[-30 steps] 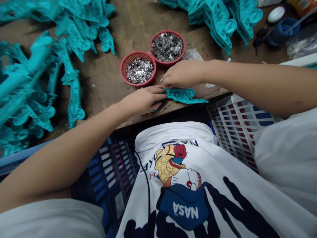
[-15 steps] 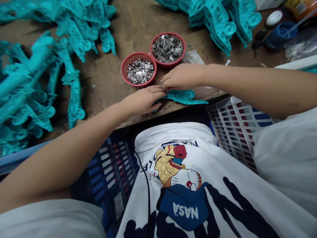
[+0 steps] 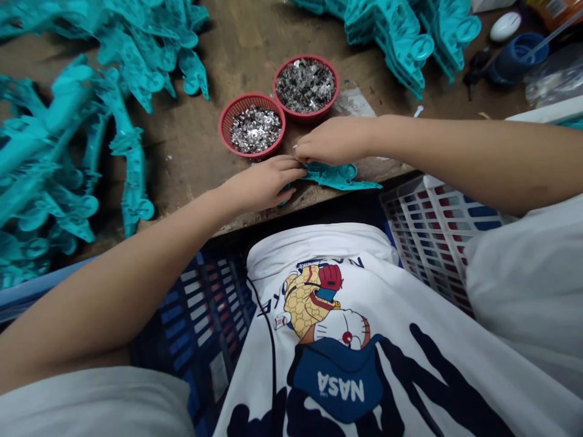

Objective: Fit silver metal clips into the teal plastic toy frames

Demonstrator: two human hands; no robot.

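A turquoise plastic part (image 3: 334, 176) with a round end lies along the table's front edge, pointing right. My left hand (image 3: 268, 182) is closed on its left end, covering most of that end. Over the same end, my right hand (image 3: 330, 141) has its fingers pinched together at the part; whatever is between those fingertips is hidden. Just beyond my hands stand two red baskets: one (image 3: 221, 124) holds shiny small metal pieces, the other (image 3: 337, 91) darker metal pieces.
Piles of similar turquoise parts (image 3: 45, 158) cover the table's left side, with more (image 3: 396, 36) at the back right. A blue cup (image 3: 517, 57) and a white oval object (image 3: 505, 27) stand far right. Below the edge are a white crate (image 3: 437, 206) and a blue crate (image 3: 204, 291).
The view has shifted very slightly. Both hands stay at the left end of the turquoise part, with hardly any visible movement.
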